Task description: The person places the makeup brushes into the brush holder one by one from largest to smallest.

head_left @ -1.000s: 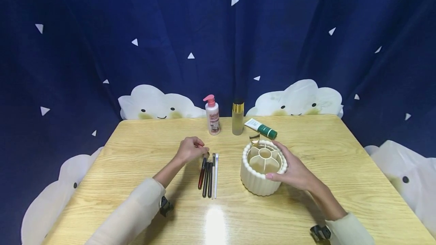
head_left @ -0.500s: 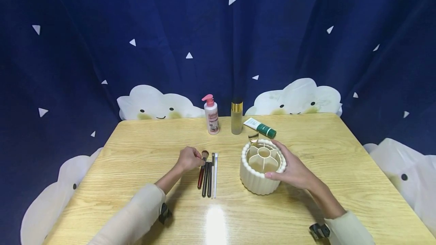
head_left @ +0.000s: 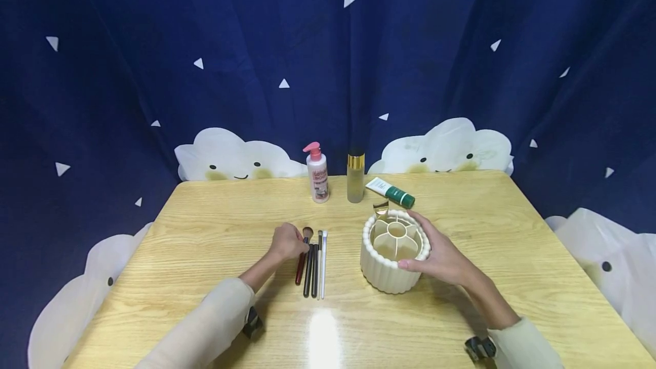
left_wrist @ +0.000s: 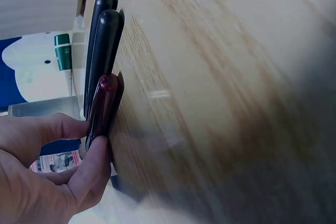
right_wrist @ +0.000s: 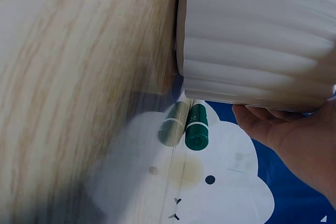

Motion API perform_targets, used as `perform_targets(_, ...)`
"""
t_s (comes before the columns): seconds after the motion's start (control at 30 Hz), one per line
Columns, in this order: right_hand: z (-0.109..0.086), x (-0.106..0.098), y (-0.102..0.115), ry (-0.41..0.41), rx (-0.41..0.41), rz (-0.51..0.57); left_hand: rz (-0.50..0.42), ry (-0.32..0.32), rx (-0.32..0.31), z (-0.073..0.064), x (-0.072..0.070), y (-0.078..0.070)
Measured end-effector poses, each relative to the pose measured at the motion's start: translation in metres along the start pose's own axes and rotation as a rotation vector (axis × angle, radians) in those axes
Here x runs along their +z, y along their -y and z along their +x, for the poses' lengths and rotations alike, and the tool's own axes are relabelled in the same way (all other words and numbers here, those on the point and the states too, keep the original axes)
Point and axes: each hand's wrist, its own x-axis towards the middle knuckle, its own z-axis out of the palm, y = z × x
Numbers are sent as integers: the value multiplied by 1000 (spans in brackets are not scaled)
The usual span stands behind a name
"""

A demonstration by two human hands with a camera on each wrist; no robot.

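My left hand (head_left: 288, 241) pinches the dark red-handled makeup brush (head_left: 300, 269) between thumb and fingers; the brush lies at the left end of a row. In the left wrist view the red handle (left_wrist: 103, 100) shows between the fingertips, low by the table. Beside it lie two black-handled brushes (head_left: 310, 278) and two thin pale ones (head_left: 323, 266). My right hand (head_left: 443, 252) grips the rim and side of a round cream organizer (head_left: 389, 272) with compartments. A gold eyelash curler (head_left: 381, 210) stands in its back left part.
Behind stand a white pump bottle (head_left: 319, 178) with a pink top and a clear bottle (head_left: 356, 181) with a gold-and-black cap. A white and green tube (head_left: 392, 191) lies right of them. A blue curtain (head_left: 328, 61) hangs behind the wooden table (head_left: 215, 209).
My left hand has come down from the bristle end of the red-handled brush and now pinches it further along. The right hand stays on the organizer.
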Motion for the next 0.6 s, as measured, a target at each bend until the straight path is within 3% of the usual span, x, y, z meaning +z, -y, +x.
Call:
perform_targets(0.3,1,1,0,-2,-29,21,-3,29,-79,3,1,-4)
perform_targets(0.6,0,0,1,-5,-28,23,-23,42,-109,1,-4,0)
